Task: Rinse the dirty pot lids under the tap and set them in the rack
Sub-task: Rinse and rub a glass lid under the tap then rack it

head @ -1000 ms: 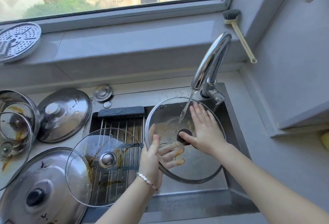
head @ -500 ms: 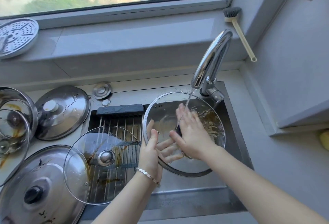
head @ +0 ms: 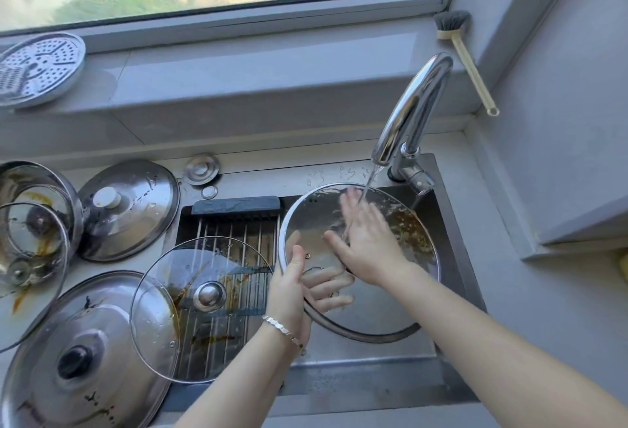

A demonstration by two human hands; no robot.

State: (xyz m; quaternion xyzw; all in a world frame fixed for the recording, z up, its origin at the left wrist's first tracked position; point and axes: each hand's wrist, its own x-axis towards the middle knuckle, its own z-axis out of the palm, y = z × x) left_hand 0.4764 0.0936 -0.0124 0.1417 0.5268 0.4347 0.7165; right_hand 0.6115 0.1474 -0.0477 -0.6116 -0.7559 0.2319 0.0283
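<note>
A large glass pot lid (head: 390,308) with a metal rim is held tilted over the sink, brown residue on its right part. My left hand (head: 292,288) grips its left rim, fingers showing through the glass. My right hand (head: 367,240) lies flat and open on the lid's face, under the water stream from the chrome tap (head: 411,111). A second dirty glass lid (head: 204,308) lies on the wire rack (head: 234,227) over the sink's left half.
Steel lids lie on the counter to the left: one with a white knob (head: 125,210), one with a black knob (head: 81,359), plus stacked glass lids (head: 34,240). A steamer plate (head: 37,67) and a dish brush (head: 465,54) rest by the window sill.
My right hand has slid from the lid's knob area up toward the far rim, into the water stream. The lid has tilted and shifted slightly; my left hand keeps its grip.
</note>
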